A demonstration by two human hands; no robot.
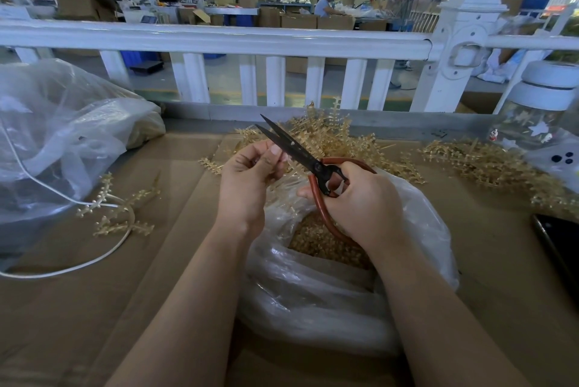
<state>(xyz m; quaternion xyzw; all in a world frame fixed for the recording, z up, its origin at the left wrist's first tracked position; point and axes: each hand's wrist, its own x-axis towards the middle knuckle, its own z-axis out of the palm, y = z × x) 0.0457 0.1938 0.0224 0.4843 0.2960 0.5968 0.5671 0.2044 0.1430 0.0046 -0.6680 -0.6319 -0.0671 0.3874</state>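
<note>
I'm in the middle of trimming. My left hand point(247, 179), at the centre of the frame, has its fingers curled in, thumb and fingertips pinching a tan plastic sprig point(283, 181) that hangs down toward the bag point(313, 299) just below. My right hand point(360, 198), right of centre, grips the scissors point(297, 151), fingers curled through and round the red loops. The black blades point up and left, parted a little at the tips, and pass close by my left fingertips. I cannot tell whether the sprig is between the blades. The bag sits open in the lower middle of the frame, under both hands, with cut bits point(319, 242) heaped inside. A pile point(329, 136) of uncut sprigs lies behind it, in the upper middle of the table point(141, 308). As I judge it, the next move is a snip: feed a branch of the sprig into the blades near the pivot, keep my fingertips clear, hold it over the bag's mouth so the piece drops in, then squeeze the loops together.
</note>
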